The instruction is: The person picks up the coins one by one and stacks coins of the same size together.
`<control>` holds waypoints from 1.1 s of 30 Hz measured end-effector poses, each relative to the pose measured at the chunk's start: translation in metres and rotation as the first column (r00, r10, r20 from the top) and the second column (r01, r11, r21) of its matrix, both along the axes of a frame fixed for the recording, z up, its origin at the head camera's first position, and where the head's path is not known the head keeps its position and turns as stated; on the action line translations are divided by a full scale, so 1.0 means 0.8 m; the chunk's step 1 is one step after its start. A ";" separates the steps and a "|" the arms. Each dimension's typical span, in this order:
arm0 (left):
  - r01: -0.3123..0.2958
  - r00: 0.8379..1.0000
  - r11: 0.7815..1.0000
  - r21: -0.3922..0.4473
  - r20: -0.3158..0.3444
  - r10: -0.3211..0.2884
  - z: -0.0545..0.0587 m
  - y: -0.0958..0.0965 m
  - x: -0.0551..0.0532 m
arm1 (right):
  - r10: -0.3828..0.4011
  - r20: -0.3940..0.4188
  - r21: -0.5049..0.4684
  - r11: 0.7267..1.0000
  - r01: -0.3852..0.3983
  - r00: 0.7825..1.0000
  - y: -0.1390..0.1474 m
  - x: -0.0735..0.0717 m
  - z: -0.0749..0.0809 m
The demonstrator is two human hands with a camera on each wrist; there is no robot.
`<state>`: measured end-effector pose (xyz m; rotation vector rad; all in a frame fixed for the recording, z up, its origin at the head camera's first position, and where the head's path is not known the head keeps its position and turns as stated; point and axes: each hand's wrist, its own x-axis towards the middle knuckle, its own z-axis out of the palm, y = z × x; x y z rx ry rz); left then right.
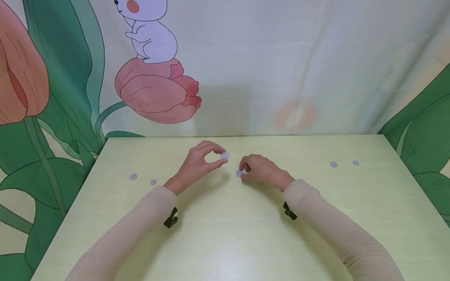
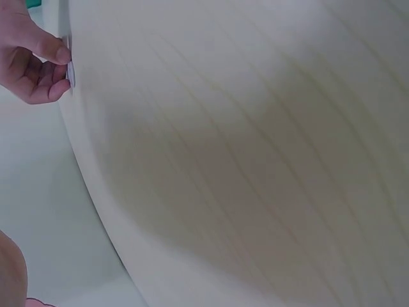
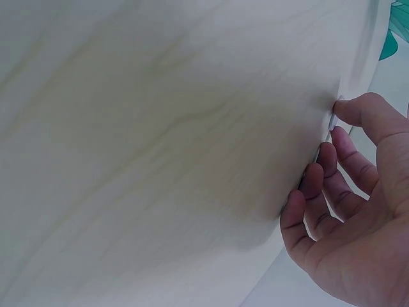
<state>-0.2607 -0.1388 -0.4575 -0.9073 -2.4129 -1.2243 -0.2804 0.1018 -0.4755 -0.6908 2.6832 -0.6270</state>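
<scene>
Big flower-print curtain (image 1: 319,44) hanging behind the far edge of a pale tabletop (image 1: 232,252). Left hand (image 1: 195,163) and right hand (image 1: 263,169) are both around the tabletop's far middle, each grip pinched narrow on a little disc: left disc (image 1: 225,155), right disc (image 1: 239,173). Two loose discs (image 1: 133,176) lie toward the tabletop's left edge, two other discs (image 1: 333,164) toward its right.
</scene>
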 end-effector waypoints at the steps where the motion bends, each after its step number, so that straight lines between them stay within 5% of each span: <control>1: -0.001 1.000 1.000 -0.004 0.001 0.001 0.000 0.001 0.000 | 0.001 -0.001 0.002 1.000 -0.001 1.000 0.000 0.000 0.000; 16: 0.077 0.996 0.997 -0.017 0.047 -0.077 -0.015 0.018 -0.002 | -0.003 -0.004 0.000 1.000 0.003 1.000 0.001 -0.001 -0.002; 27: 0.081 0.996 0.996 -0.049 0.030 -0.079 -0.020 0.026 -0.007 | -0.001 -0.010 -0.002 1.000 0.001 1.000 0.002 0.000 -0.001; 33: 0.078 0.994 0.992 -0.099 0.086 -0.069 -0.022 0.029 -0.008 | 0.004 -0.016 -0.009 1.000 -0.004 1.000 0.002 0.000 -0.001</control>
